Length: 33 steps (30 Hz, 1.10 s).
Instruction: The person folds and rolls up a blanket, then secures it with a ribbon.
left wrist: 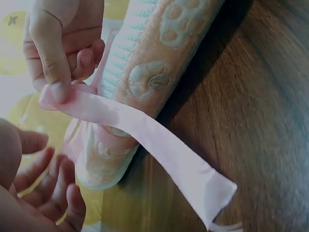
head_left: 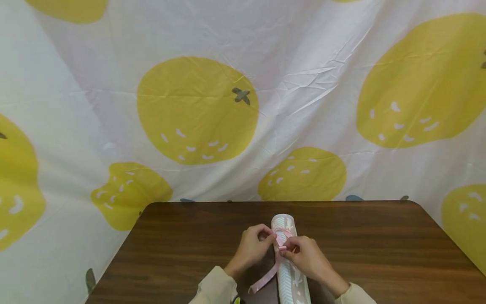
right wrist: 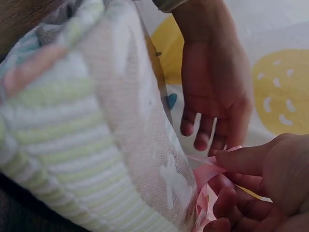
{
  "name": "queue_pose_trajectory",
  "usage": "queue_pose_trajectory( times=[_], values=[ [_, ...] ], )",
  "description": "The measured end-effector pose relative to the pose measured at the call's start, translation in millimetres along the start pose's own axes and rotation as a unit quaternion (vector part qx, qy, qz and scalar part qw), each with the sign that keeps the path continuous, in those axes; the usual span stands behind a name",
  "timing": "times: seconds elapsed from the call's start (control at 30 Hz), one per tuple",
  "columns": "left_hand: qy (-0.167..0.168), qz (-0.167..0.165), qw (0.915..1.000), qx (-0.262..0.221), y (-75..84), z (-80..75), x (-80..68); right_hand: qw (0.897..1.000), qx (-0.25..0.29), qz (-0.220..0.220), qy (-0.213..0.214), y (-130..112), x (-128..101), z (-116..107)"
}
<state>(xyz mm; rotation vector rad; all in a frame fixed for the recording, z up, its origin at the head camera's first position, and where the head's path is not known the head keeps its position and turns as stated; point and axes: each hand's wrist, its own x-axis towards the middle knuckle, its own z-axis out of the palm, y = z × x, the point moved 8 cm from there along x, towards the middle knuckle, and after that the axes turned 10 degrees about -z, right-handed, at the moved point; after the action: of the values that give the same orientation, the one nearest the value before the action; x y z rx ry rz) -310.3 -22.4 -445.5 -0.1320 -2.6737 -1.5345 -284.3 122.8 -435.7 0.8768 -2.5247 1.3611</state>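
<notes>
Towel roll (head_left: 289,261) lies on the counter (head_left: 379,253), between both hands, long axis running straight away from the person, far end pointing at the fruit-print cloth (head_left: 197,109). Pink ribbon (head_left: 271,270) is looped around it near the far end; loose tail trails back toward the person, passing under the left hand's side of the roll.

Head view only: full layout, both hands meeting on top of the roll. Left wrist view only: the tail's cut end (left wrist: 212,193) resting on the wood, and the right hand (left wrist: 60,46) pinching the ribbon between thumb and forefinger. Right wrist view only: towel's striped weave up close (right wrist: 72,135).

Right hand (head_left: 307,255): fingers curled, pinching ribbon. Left hand (head_left: 252,249): fingers loosely curled beside the loop; whether it actually grips ribbon, cannot tell.
</notes>
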Motion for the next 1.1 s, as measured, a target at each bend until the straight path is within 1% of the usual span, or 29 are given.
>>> queue_pose_trajectory(
  times=[0.1, 0.2, 0.3, 0.5, 0.57, 0.63, 0.7, 0.8, 0.97, 1.03, 1.1],
  values=[
    [0.015, -0.038, 0.9992, -0.003, -7.1, -0.2, 3.2, 1.000, -0.005, -0.004, -0.001, 0, 0, 1],
    [0.016, -0.069, 0.9975, 0.000, -11.8, 2.5, 4.9, 1.000, -0.010, -0.016, -0.001, -1, -1, 2],
    [0.012, -0.093, 0.9955, 0.011, -14.1, 6.2, 6.0, 1.000, -0.011, -0.024, -0.002, -2, 0, 3],
    [0.022, -0.119, 0.9920, 0.036, -15.6, 9.7, 6.7, 1.000, -0.012, -0.022, -0.004, -1, -1, 4],
    [0.025, -0.123, 0.9911, 0.045, -16.8, 11.1, 6.4, 1.000, -0.011, -0.024, -0.004, -1, -1, 4],
    [0.027, -0.117, 0.9918, 0.044, -17.3, 11.4, 6.4, 1.000, -0.008, -0.025, -0.005, -2, -2, 4],
    [0.030, -0.106, 0.9935, 0.030, -17.6, 10.4, 6.6, 1.000, -0.005, -0.023, -0.006, -2, -2, 4],
    [0.025, -0.104, 0.9941, -0.017, -21.1, 6.9, 8.2, 1.000, -0.002, -0.019, -0.005, -1, -2, 4],
    [0.019, -0.133, 0.9862, -0.097, -31.9, -3.6, 12.4, 1.000, 0.002, -0.011, 0.001, 0, -2, 1],
    [0.023, -0.135, 0.9849, -0.106, -34.1, -10.0, 12.5, 1.000, 0.007, -0.005, 0.003, 1, -2, 0],
    [0.020, -0.132, 0.9848, -0.111, -35.4, -16.0, 10.8, 1.000, 0.009, 0.000, 0.004, 2, -2, -1]
  ],
)
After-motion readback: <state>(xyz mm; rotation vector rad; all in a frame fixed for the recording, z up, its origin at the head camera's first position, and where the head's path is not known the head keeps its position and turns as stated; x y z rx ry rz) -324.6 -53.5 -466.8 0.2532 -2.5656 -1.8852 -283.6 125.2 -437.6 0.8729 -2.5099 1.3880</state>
